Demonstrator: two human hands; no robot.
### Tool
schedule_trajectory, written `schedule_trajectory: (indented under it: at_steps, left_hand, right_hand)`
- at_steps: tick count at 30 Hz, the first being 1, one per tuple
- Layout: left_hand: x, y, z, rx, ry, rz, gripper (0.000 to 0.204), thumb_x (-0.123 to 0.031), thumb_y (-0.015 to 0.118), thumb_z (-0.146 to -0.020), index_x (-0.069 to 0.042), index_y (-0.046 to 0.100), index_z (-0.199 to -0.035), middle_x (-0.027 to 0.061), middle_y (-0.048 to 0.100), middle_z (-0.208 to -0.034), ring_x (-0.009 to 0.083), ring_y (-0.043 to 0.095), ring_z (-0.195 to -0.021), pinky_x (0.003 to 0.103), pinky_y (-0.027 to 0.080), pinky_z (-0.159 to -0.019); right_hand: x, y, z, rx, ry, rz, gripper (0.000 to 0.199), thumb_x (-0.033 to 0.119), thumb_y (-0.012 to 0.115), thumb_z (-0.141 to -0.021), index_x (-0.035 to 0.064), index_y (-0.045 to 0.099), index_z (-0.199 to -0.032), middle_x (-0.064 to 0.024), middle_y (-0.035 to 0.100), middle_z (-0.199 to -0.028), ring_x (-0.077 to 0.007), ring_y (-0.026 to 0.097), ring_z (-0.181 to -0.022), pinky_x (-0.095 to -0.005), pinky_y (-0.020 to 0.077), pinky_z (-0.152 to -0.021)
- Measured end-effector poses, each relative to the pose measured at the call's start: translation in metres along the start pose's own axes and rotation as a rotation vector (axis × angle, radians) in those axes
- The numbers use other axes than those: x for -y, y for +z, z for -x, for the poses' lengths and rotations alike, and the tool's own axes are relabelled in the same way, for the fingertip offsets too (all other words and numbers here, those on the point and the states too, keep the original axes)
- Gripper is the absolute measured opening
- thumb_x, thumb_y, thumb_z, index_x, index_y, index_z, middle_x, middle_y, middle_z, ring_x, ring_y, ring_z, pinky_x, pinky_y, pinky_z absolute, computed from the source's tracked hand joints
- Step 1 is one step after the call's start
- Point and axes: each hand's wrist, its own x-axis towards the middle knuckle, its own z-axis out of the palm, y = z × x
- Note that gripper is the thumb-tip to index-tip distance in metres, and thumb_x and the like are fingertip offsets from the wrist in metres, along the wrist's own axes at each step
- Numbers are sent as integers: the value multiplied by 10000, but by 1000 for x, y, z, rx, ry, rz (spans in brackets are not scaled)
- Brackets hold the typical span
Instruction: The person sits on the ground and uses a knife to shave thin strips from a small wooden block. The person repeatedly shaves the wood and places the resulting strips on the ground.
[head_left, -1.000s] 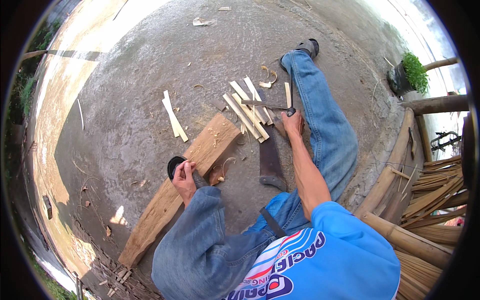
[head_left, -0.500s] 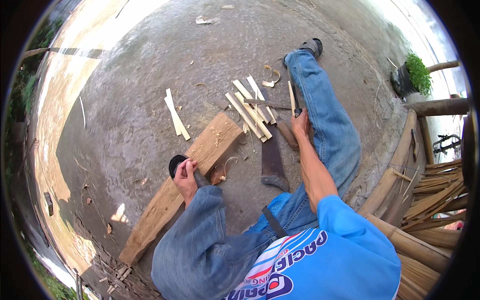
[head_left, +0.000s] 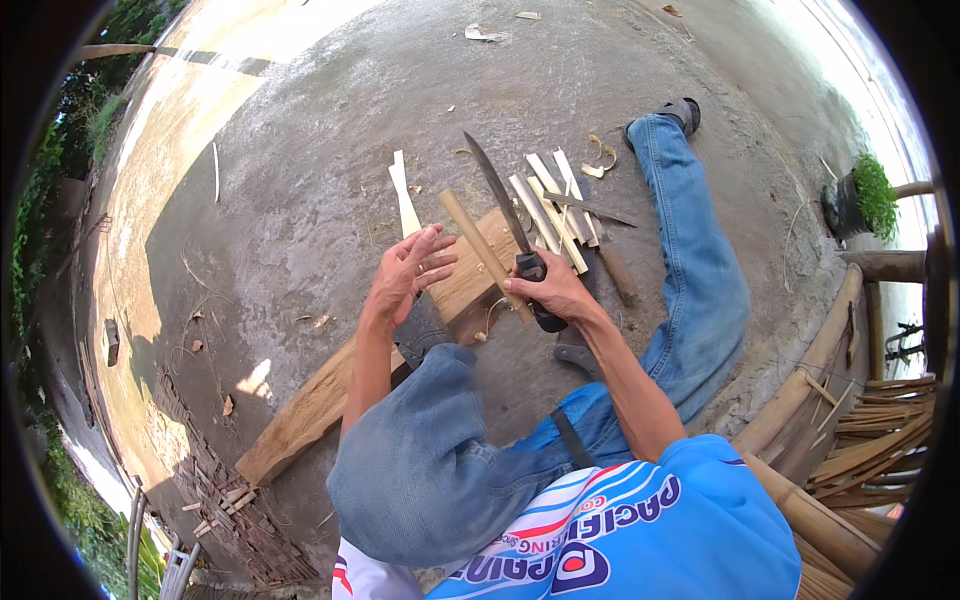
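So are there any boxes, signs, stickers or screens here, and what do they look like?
No boxes, signs, stickers or screens show.
Shirt print: the only lettering, across the person's blue shirt at the bottom of the picture; blue letters on white and red curved stripes.

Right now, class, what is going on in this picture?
A person sits on a concrete floor with a wooden plank beside the bent knee. The right hand grips a long knife, blade pointing away. The left hand, fingers spread, meets a bamboo stick crossing between both hands. Split bamboo strips lie beyond.
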Motion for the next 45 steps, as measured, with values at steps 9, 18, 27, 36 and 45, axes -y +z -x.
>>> schedule_trajectory:
  at_steps: [9,18,27,36,45]
  left_hand:
    - [0,-8,21,-102,275,-26,292,-227,646,-1032,-2,611,-1215,135,669,-1213,203,667,-1116,373,567,-1002]
    - [67,-21,14,-420,504,-69,261,-208,476,-1102,-15,545,-1262,145,652,-1168,222,610,-1231,402,518,-1065]
    - [78,-11,43,-526,523,-384,344,-201,393,-1113,7,459,-1380,183,679,-1072,241,720,-946,356,616,-853]
    - [74,3,50,-635,494,-652,293,-171,386,-1106,-64,438,-1374,171,700,-952,250,702,-861,393,539,-762]
    - [80,0,48,-636,492,-591,303,-187,368,-1104,-37,422,-1361,179,702,-962,251,700,-856,403,532,-790]
  right_hand:
    - [-39,49,-2,-298,-231,363,417,289,788,-873,-17,626,-1106,-231,713,-949,-394,696,-885,-456,528,-795]
    - [-85,56,34,-208,117,428,495,389,708,-934,-15,601,-1198,-283,710,-1006,-456,688,-958,-504,522,-849]
    - [-103,98,37,-80,135,233,514,501,545,-1030,-9,546,-1090,-306,679,-936,-502,649,-926,-546,482,-825]
    - [-58,115,42,22,-35,137,502,477,591,-1017,-24,577,-1004,-270,657,-790,-489,649,-790,-510,491,-702]
    - [-98,116,36,-132,-158,187,448,441,612,-1010,-6,625,-979,-210,680,-758,-355,694,-721,-449,514,-669]
